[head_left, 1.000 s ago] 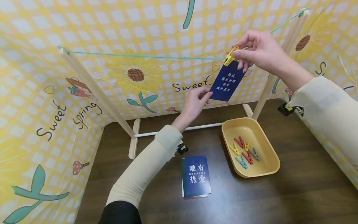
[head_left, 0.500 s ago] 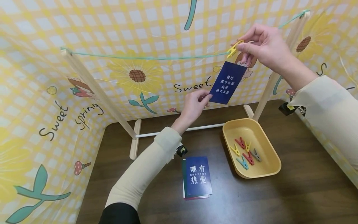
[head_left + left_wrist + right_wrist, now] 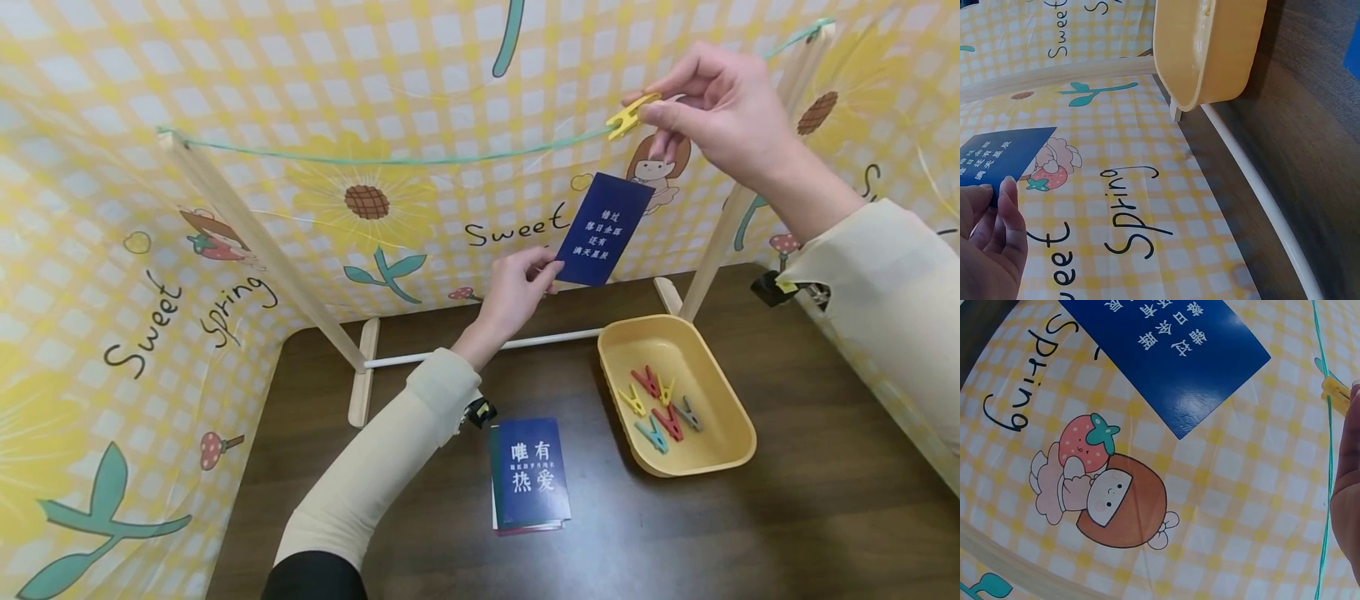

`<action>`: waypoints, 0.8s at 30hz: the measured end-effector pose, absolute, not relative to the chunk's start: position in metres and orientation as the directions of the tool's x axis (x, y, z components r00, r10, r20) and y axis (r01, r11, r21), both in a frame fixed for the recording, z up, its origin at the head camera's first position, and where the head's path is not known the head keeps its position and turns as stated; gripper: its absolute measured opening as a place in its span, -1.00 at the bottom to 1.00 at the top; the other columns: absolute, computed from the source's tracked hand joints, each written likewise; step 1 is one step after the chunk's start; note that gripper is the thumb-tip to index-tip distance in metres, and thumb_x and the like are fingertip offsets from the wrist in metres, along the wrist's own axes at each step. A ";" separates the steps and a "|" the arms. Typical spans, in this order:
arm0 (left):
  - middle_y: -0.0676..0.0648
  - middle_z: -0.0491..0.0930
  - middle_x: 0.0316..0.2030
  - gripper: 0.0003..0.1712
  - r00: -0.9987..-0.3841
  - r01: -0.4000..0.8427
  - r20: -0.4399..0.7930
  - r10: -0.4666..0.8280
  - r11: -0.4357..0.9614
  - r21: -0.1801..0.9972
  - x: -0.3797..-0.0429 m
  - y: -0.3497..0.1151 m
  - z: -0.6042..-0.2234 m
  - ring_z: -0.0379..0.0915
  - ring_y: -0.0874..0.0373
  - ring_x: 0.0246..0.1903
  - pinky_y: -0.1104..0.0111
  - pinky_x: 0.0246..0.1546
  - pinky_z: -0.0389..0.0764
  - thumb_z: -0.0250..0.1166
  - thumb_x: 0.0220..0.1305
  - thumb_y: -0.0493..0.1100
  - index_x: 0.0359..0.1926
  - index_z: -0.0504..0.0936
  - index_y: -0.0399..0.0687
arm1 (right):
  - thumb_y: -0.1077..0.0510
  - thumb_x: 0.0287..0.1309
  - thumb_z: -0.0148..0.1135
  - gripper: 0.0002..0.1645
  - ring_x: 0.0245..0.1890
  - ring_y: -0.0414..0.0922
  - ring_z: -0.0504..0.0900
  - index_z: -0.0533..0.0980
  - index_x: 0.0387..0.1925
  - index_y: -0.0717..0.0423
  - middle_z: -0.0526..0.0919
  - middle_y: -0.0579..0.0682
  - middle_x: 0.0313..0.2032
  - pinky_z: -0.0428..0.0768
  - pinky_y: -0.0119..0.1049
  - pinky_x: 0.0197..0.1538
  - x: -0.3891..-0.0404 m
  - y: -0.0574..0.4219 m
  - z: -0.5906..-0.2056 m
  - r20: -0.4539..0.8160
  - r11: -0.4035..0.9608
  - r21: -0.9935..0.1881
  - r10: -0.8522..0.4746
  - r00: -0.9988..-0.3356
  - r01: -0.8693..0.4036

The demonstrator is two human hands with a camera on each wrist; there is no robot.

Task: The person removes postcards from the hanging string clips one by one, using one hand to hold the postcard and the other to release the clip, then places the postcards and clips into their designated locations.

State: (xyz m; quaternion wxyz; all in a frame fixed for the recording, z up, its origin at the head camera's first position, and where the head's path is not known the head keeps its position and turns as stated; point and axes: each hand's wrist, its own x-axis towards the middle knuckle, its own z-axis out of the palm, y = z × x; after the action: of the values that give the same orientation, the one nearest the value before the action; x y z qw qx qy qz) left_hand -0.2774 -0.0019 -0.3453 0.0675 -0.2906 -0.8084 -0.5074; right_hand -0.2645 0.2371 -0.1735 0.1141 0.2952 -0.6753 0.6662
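My left hand (image 3: 517,287) pinches the lower left corner of a dark blue card (image 3: 603,229) with white Chinese characters, tilted in the air below the string. In the left wrist view, thumb and fingers grip the edge of that card (image 3: 1007,156). Higher up, my right hand (image 3: 723,112) pinches the handle end of a yellow clothespin (image 3: 632,117), whose nose is at the green string (image 3: 412,158). A gap separates the card's top edge from the clothespin. The right wrist view shows the clothespin (image 3: 1335,394) at the string, apart from the card (image 3: 1179,369).
Two wooden posts (image 3: 255,242) hold the string, with a white rod (image 3: 555,340) between their feet. A yellow basket (image 3: 731,442) with several coloured clothespins stands at the right. A stack of cards (image 3: 529,475) lies on the brown table (image 3: 420,533). Checked cloth hangs behind.
The card has come away from the clothespin and moved slightly down and left with my left hand. My right hand has risen to the right with the clothespin, which now lies more level.
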 end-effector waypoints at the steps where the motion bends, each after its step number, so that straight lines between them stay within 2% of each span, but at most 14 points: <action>1: 0.03 0.60 -0.56 -0.83 -0.822 0.537 0.402 0.404 0.317 0.782 -0.277 -0.003 -0.345 0.53 0.22 -0.57 0.42 -0.61 0.47 0.19 0.31 -0.09 -0.26 0.65 -0.06 | 0.50 0.06 0.19 -0.85 -0.70 -0.02 0.58 0.42 -0.30 0.52 0.67 0.26 -0.21 0.48 -0.33 -0.74 -0.264 0.237 -0.174 0.556 -0.055 -0.825 -0.247 -0.793 -0.562; 7: 0.00 0.64 -0.50 -0.82 -0.839 0.508 0.373 0.396 0.325 0.798 -0.272 -0.009 -0.348 0.54 0.32 -0.59 0.43 -0.58 0.54 0.21 0.29 -0.10 -0.23 0.65 -0.09 | 0.44 0.07 0.21 -0.79 -0.70 0.00 0.55 0.40 -0.29 0.56 0.64 0.32 -0.18 0.50 -0.32 -0.71 -0.259 0.233 -0.175 0.603 0.016 -0.782 -0.235 -0.762 -0.623; 11: 0.04 0.65 -0.48 -0.82 -0.849 0.493 0.372 0.375 0.306 0.815 -0.269 -0.014 -0.351 0.55 0.32 -0.60 0.41 -0.59 0.57 0.23 0.27 -0.12 -0.22 0.66 -0.12 | 0.48 0.06 0.19 -0.79 -0.69 0.00 0.56 0.38 -0.29 0.60 0.63 0.35 -0.18 0.52 -0.32 -0.68 -0.255 0.231 -0.176 0.619 -0.007 -0.770 -0.249 -0.745 -0.638; 17: 0.01 0.63 -0.53 -0.83 -0.874 0.434 0.340 0.346 0.245 0.867 -0.263 -0.025 -0.360 0.57 0.17 -0.60 0.32 -0.54 0.63 0.23 0.28 -0.12 -0.25 0.66 -0.12 | 0.54 0.05 0.15 -0.82 -0.64 0.00 0.58 0.37 -0.31 0.64 0.62 0.38 -0.18 0.55 -0.31 -0.61 -0.251 0.229 -0.180 0.630 -0.034 -0.762 -0.270 -0.728 -0.647; 24: -0.09 0.64 -0.54 -0.78 -0.918 0.302 0.240 0.316 0.164 0.939 -0.243 -0.033 -0.370 0.60 -0.01 -0.56 0.23 -0.51 0.65 0.25 0.25 -0.08 -0.25 0.66 -0.15 | 0.55 0.04 0.17 -0.83 -0.65 -0.01 0.56 0.42 -0.28 0.59 0.65 0.29 -0.19 0.53 -0.35 -0.60 -0.240 0.238 -0.195 0.576 0.058 -0.785 -0.298 -0.761 -0.617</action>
State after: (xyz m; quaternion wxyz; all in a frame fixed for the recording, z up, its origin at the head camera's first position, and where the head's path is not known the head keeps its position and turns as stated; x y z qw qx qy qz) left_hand -0.2432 -0.0328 -0.3696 -0.0058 -0.2027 -0.7629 -0.6139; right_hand -0.2397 0.2378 -0.1947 0.1314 0.3197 -0.7154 0.6072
